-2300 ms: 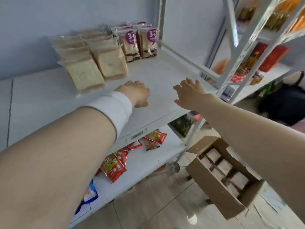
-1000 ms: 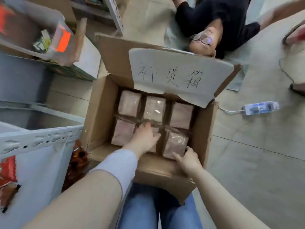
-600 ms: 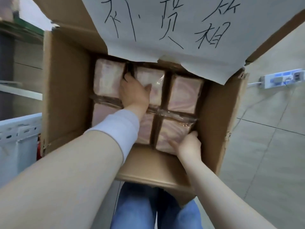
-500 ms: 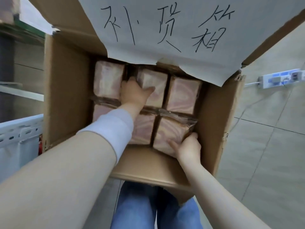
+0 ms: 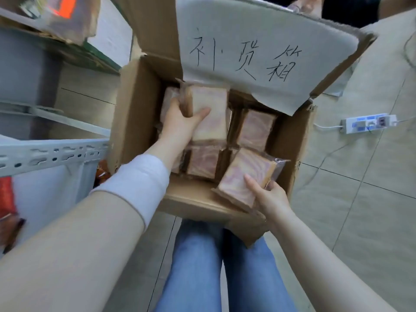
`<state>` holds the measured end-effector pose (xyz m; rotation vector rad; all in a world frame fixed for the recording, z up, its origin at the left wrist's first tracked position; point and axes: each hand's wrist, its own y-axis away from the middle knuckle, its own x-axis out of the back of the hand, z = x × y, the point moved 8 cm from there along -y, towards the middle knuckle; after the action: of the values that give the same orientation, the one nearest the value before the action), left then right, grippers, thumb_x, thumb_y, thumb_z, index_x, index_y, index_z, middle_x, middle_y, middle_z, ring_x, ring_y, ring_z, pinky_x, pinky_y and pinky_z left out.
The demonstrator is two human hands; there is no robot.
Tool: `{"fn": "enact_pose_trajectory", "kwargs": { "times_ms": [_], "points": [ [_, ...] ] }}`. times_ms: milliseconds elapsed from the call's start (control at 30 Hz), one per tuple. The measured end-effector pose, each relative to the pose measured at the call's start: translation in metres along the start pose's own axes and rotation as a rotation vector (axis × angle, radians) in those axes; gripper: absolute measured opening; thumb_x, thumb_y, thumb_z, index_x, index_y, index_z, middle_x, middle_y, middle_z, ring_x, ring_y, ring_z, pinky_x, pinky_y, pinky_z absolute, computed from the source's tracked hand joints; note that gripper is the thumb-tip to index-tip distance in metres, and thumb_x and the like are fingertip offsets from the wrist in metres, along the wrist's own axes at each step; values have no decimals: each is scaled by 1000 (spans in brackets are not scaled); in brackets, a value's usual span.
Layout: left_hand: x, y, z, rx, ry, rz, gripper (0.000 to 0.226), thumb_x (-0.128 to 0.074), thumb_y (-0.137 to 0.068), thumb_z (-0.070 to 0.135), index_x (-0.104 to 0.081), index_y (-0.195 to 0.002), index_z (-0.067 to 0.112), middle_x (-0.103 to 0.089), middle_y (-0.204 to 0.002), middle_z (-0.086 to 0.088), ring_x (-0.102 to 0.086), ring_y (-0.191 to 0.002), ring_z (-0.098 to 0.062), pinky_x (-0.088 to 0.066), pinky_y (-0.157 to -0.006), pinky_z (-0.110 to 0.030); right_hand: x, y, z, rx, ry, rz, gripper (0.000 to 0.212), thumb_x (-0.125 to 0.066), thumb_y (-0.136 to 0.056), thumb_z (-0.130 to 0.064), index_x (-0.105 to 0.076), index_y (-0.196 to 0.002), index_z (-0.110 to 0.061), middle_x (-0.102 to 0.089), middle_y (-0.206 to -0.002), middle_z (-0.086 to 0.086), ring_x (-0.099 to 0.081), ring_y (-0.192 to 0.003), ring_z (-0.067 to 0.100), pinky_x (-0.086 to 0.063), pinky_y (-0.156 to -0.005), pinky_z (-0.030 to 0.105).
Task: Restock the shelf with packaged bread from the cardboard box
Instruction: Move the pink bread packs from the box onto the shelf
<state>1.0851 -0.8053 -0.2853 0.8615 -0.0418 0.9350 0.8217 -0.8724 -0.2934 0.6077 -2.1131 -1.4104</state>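
The left hand [image 5: 180,124] was clamped on a marbled bread packet [image 5: 211,109], thumb across its face and fingers wrapped round its left edge, holding it raised at the centre of the frame above the others in the box. The right hand [image 5: 270,197] gripped a second bread packet [image 5: 243,176] at the lower right of the opening, thumb pressed on its upper face and fingers curled under its right edge. That packet sat tilted, its lower end overlapping the box's near flap. Beige tiled floor [image 5: 371,221] filled the right side of the frame. The cardboard box [image 5: 135,113] stood open at the centre. Its far flap carried a white paper sign [image 5: 258,41] with handwritten black characters, leaning over the upper part of the opening. A grey metal shelf [image 5: 51,152] with a slotted rail ran in from the left edge, just beside the box's left wall, with red packets [image 5: 6,197] at the lower left. Legs in blue jeans [image 5: 202,266] showed at the bottom centre, under the box's near edge. A white sleeve [image 5: 139,179] covered the left forearm near the wrist. Inside the box, more bread packets [image 5: 256,129] lay packed side by side beneath the two held ones. A white power strip [image 5: 369,123] lay on the floor at the right, apart from the box.
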Motion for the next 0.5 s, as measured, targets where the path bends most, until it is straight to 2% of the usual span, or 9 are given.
{"fn": "enact_pose_trajectory", "kwargs": {
  "times_ms": [33,100,133,233,300,333,400,500],
  "points": [
    [9,14,2,4,34,18,62,-69,-81,33,-41,-132,11,-53,-124,1,-51,-115,-15,-44,-94,-27,0,10,-1,14,-13,-19,38,-71,-79,-30,-60,-110,-12,-68,-96,1,-63,-77,12,-49,-46,15],
    [27,47,1,34,128,43,57,-68,-82,30,-43,-130,11,-54,-122,-1,-53,-112,-16,-47,-86,-25,1,32,-3,46,15,-69,49,-74,-75,-32,-58,-116,-10,-69,-103,4,-67,-89,19,-57,-71,29],
    [37,67,0,54,189,43,54,-67,-83,27,-44,-129,12,-55,-121,-1,-54,-110,-16,-48,-86,-27,2,46,-5,65,24,-101,53,-74,-75,-30,-56,-120,-9,-68,-109,7,-66,-96,23,-56,-80,33],
    [77,140,-1,61,373,36,45,-66,-84,20,-45,-125,20,-58,-115,5,-56,-109,-16,-53,-78,-32,0,96,-12,140,54,-266,45,-70,-80,-18,-53,-121,-7,-66,-116,13,-67,-99,26,-56,-76,32],
    [112,196,1,9,493,72,41,-65,-84,15,-46,-120,23,-61,-112,5,-58,-109,-17,-54,-80,-34,-4,135,-15,207,111,-380,34,-66,-83,-12,-55,-115,-10,-67,-114,13,-70,-93,24,-59,-75,32],
    [133,226,3,-29,534,112,37,-64,-85,13,-48,-117,23,-62,-110,5,-59,-106,-15,-55,-80,-31,-7,157,-17,250,135,-428,33,-64,-84,-10,-54,-116,-10,-68,-112,12,-71,-90,22,-60,-74,31],
    [172,292,11,-114,603,196,27,-60,-87,11,-51,-108,25,-62,-101,9,-62,-94,-6,-55,-71,-20,-13,205,-20,342,193,-514,38,-65,-83,-10,-52,-119,-10,-69,-110,9,-72,-88,21,-60,-69,29],
    [227,387,15,-233,710,307,21,-56,-88,10,-53,-101,27,-63,-97,8,-65,-83,1,-53,-66,-14,-28,283,-19,452,300,-623,39,-66,-82,-10,-53,-118,-10,-69,-107,9,-71,-89,22,-59,-66,28]
  ]
}}
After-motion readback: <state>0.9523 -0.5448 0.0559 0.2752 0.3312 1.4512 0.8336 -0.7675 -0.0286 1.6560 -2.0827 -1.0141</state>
